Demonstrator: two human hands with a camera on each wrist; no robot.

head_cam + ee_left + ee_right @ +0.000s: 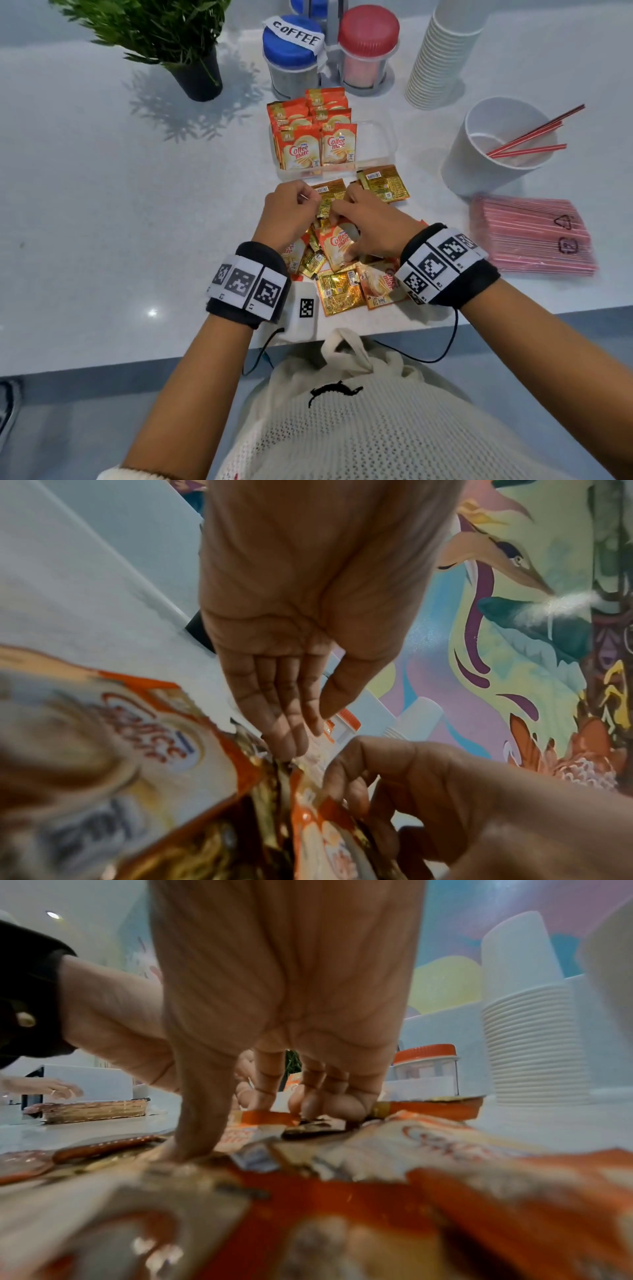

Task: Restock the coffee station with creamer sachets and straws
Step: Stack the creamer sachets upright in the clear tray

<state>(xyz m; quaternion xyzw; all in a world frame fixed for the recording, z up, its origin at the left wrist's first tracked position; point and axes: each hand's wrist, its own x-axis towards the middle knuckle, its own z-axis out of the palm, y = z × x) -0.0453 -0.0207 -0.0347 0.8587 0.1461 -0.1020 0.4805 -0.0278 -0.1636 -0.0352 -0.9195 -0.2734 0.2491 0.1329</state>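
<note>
Loose orange and gold creamer sachets (339,291) lie in a pile near the counter's front edge. Both hands are in the pile. My left hand (291,212) reaches down with straight fingers (291,739) whose tips touch the sachets. My right hand (363,219) curls its fingers round the edge of one orange sachet (337,241), thumb pressed on the pile (192,1139). Behind them, a clear tray (383,137) holds upright sachets (299,150) in its left part. A white cup (459,161) holds a few red straws (527,137). A wrapped straw pack (531,236) lies to the right.
At the back stand a blue-lidded COFFEE jar (291,51), a red-lidded jar (368,44), a stack of paper cups (442,58) and a potted plant (198,75). The counter edge (205,356) runs just below my wrists. Another person's hand (51,1089) and a wicker basket (95,1110) are far left.
</note>
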